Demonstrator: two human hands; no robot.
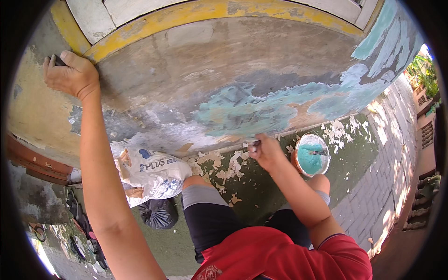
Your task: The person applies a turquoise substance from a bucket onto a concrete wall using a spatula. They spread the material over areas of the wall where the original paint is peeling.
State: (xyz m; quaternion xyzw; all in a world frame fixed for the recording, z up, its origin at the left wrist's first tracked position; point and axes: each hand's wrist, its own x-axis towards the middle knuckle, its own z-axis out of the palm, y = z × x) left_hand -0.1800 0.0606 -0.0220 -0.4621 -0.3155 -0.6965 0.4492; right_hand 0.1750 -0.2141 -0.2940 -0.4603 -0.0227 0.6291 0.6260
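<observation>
High at the left, my left hand (pixel 72 74) is closed round a small dark object (pixel 59 61), pressed to the bare wall beside the yellow frame. Most of that object is hidden by my fingers, and its kind cannot be told. My right hand (pixel 268 153) is closed low in front of the wall, with a dark stub (pixel 256 143) poking out of the fist. Turquoise coating (pixel 252 109) is smeared in patches over the scraped grey and brown wall (pixel 154 70). To the right of my right hand stands a bucket (pixel 297 161) of turquoise paint, with a flat tool (pixel 319 152) in it.
A white printed sack (pixel 161 170) and a black plastic bag (pixel 158 213) lie by the wall's foot. Peeled paint flakes (pixel 228 168) litter the green floor. Footwear (pixel 77 210) sits at the lower left. Paving (pixel 368 200) runs along the right, and a yellow-edged frame (pixel 186 13) tops the wall.
</observation>
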